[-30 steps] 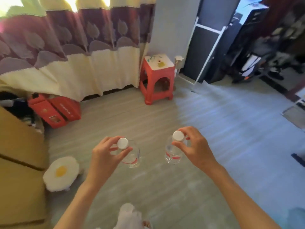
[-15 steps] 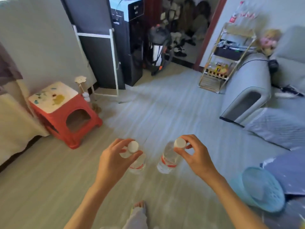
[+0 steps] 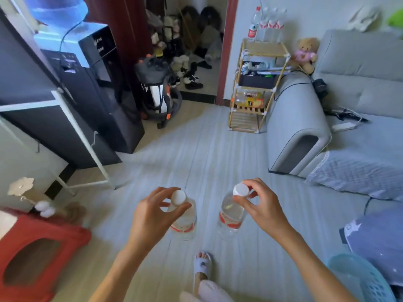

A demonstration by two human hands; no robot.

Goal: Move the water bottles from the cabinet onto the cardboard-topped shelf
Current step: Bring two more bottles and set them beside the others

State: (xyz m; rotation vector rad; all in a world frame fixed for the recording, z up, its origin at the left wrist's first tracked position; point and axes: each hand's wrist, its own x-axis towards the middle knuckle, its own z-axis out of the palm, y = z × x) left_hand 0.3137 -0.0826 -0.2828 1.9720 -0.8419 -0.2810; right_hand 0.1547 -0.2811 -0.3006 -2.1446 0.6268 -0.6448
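Observation:
My left hand (image 3: 152,214) pinches the white cap of a clear water bottle (image 3: 185,223) with a red label, which hangs below it. Beside it, my right hand (image 3: 259,205) pinches the cap of a second water bottle (image 3: 231,216) of the same kind. Both hang upright over the grey floor in front of me. Far ahead to the right stands the wooden shelf with a cardboard top (image 3: 265,49). Several water bottles (image 3: 267,23) stand on that top, against the wall.
A grey sofa (image 3: 305,118) runs along the right, next to the shelf. A black water dispenser (image 3: 96,83) and a vacuum cleaner (image 3: 157,88) stand at the left. A red stool (image 3: 32,253) is at lower left, a blue basket (image 3: 359,280) at lower right. My slippered foot (image 3: 202,267) is below.
The view has swung right, from the curtain and red stool to the shelf and sofa. Both hands keep the bottles by their caps, held at about the same height.

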